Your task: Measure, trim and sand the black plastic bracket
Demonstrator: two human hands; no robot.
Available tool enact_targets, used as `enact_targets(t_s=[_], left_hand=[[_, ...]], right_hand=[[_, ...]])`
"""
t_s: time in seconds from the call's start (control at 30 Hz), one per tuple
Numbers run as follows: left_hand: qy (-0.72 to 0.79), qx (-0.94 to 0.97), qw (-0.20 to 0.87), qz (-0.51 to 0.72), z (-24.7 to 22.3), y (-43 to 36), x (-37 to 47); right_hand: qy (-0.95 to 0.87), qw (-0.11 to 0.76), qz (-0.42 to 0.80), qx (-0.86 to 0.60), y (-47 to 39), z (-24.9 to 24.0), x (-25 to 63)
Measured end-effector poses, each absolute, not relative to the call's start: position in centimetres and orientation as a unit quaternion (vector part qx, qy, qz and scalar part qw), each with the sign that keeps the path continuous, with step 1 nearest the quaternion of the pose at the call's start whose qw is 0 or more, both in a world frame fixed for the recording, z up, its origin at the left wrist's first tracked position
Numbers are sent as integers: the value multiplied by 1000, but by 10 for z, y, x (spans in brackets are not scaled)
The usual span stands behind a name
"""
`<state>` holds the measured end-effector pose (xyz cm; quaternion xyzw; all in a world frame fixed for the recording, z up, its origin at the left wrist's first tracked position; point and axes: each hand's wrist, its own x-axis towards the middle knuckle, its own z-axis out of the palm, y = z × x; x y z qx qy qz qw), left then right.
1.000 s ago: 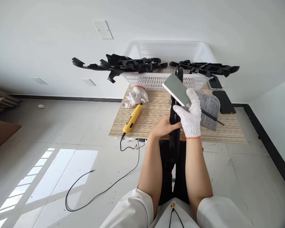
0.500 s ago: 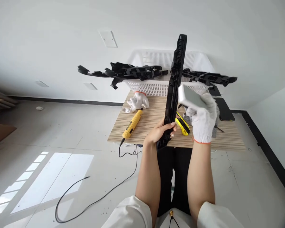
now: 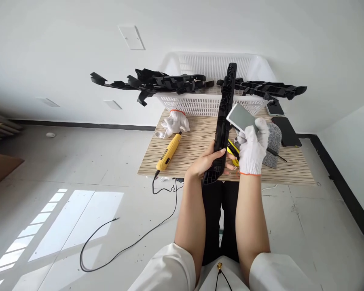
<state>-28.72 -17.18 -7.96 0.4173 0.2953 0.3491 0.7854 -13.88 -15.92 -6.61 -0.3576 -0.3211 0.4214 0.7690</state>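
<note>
My bare left hand [image 3: 208, 161] is closed around the lower part of a long black plastic trim piece [image 3: 225, 107], which stands up at a slight tilt over the table. A white cotton glove covers my right hand [image 3: 255, 143]. Between its fingers is a sanding sponge [image 3: 241, 117], a flat white block with a grey face, close beside the trim piece; I cannot tell if the two touch. Partly hidden behind my left fingers lies a yellow and black utility knife [image 3: 233, 149]. A grey cloth [image 3: 273, 141] lies behind the gloved hand, with a thin black tool [image 3: 274, 153] on it.
A white plastic basket [image 3: 188, 106] stands at the table's back, with black plastic parts [image 3: 170, 83] laid across it. On the wooden table [image 3: 194, 141] are a yellow corded tool [image 3: 169, 152], a white glove [image 3: 174, 123] and a black phone-like slab [image 3: 286, 131]. A black cable [image 3: 139, 238] trails on the floor.
The trim piece has come lower, its top end further down. My right hand has turned the sanding sponge, so its grey face shows more, and moved slightly left. The view has shifted somewhat.
</note>
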Motion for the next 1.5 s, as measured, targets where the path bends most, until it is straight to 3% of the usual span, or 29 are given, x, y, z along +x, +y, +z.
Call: enact_targets(t_s=[0.07, 0.17, 0.23, 0.33, 0.47, 0.6, 0.7, 0.83, 0.93, 1.03, 1.17, 1.27, 1.4, 1.5], left_hand=[[317, 409, 789, 330, -83, -170, -288], [348, 393, 807, 271, -88, -168, -291], [353, 392, 809, 259, -89, -168, -292], [355, 398, 793, 296, -85, -170, -291], [343, 366, 798, 334, -82, -169, -289], [281, 337, 812, 385, -87, -164, -292], [290, 336, 795, 413, -92, -161, -294], [301, 337, 775, 441, -93, -160, -297], [318, 353, 778, 412, -91, -159, -297], [344, 348, 773, 403, -88, -159, -295], [395, 311, 733, 458, -87, -159, -291], [376, 304, 716, 504, -88, -159, -288], [323, 276, 708, 564, -90, -155, -279], [298, 219, 708, 602, -91, -151, -271]], right_hand=[[-287, 793, 425, -328, -161, -65, -139], [-362, 693, 531, -327, -174, -61, -132], [-369, 690, 530, -326, -187, -58, -126], [-314, 744, 484, -337, -200, -56, -117], [-358, 665, 537, -377, -206, -62, -115], [-318, 728, 431, -428, -201, -74, -115], [-336, 693, 467, -435, -199, -78, -115], [-306, 721, 436, -444, -199, -78, -115], [-348, 676, 483, -434, -198, -79, -116], [-325, 715, 434, -442, -195, -81, -117], [-358, 686, 470, -425, -194, -83, -116], [-336, 715, 447, -419, -197, -85, -113], [-394, 609, 555, -407, -194, -89, -117], [-339, 687, 493, -413, -185, -95, -124]])
